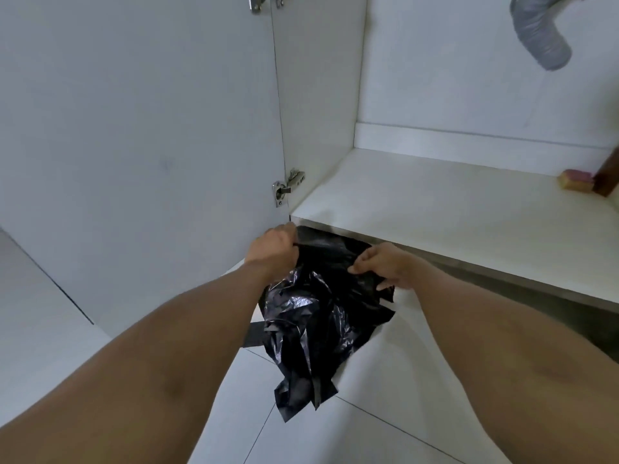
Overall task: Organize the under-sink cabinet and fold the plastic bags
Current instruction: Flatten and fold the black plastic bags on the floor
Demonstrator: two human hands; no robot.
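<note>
A crumpled black plastic bag (311,323) hangs in front of the open under-sink cabinet, just below the front edge of the white cabinet floor (435,209). My left hand (276,244) pinches the bag's top edge at the left. At the right, my right hand (382,266) grips the same top edge. The bag's handles and loose strips dangle down toward the floor tiles. Between my hands the top edge is stretched flat.
The white cabinet door (140,135) stands open on the left, with a metal hinge (288,187). A grey corrugated drain hose (542,35) hangs at top right. A yellow-pink sponge (576,179) and a brown object (608,177) sit at the cabinet's right edge. White floor tiles (385,413) lie below.
</note>
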